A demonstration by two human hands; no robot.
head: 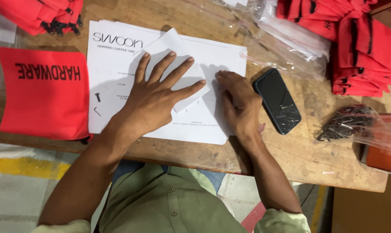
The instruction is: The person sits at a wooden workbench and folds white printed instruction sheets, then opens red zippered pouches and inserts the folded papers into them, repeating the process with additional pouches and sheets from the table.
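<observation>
head view: left hand (154, 97) lies flat w/ fingers spread wide, palm down, pressing on a folded white sheet (178, 64) that sits tilted on top of a stack of printed white sheets (117, 56). right hand (238, 103) is just beside it on the right edge of the same stack, fingers curled under w/ knuckles up, fingertips pressing the paper near the folded sheet's lower corner; it grips nothing that shows. folded sheet is mid-bench, partly under the left hand's fingers, its top corner pointing up-left. stack lies on a worn wooden bench (299, 159), near its front edge.

left of the stack, touching or just overlapping it: a flat red fabric bag (44, 99) w/ black lettering & a black drawstring at its lower corner. more red bags piled top left (48, 15) & a bigger pile top right (364, 39). clear plastic sleeves (286, 39) lie betw. the stack & the right pile. dark phone (276, 101) lies face up, tilted, just right of the right hand. further right, a clear bag of dark screws (344, 123), next to an orange box (383, 157) at the frame edge. person wears a pale green shirt.
</observation>
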